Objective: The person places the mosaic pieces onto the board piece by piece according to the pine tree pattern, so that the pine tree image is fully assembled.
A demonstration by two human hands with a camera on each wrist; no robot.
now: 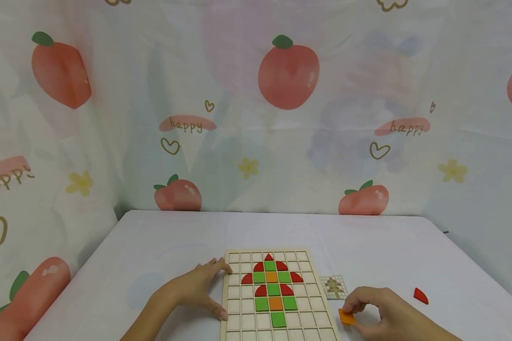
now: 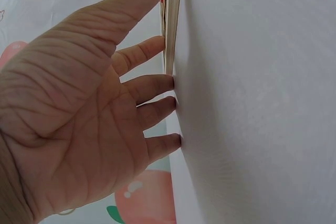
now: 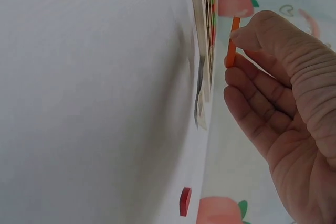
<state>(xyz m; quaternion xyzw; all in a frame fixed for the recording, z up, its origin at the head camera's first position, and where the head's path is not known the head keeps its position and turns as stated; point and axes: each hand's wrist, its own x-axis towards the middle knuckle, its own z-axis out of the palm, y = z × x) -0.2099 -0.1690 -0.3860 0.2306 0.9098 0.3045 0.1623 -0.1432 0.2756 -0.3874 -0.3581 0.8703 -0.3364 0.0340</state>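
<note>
A wooden grid board (image 1: 234, 322) lies on the table, with green and orange square tiles and red curved tiles set in a tree shape in its cells. My left hand (image 1: 194, 286) touches the board's left edge with thumb and fingertips, the fingers spread and fairly straight; the left wrist view shows this hand (image 2: 89, 93) against the board's side. Just right of the board, my right hand (image 1: 384, 310) pinches an orange square tile (image 1: 346, 316) between thumb and fingers. In the right wrist view, that tile (image 3: 233, 43) is held edge-on, above the table.
A small pattern card (image 1: 334, 287) showing a tree design lies against the board's right side. Farther right, a red quarter-round tile (image 1: 420, 296) lies alone on the white table (image 1: 175, 232). A fruit-printed curtain (image 1: 247, 142) hangs behind the table.
</note>
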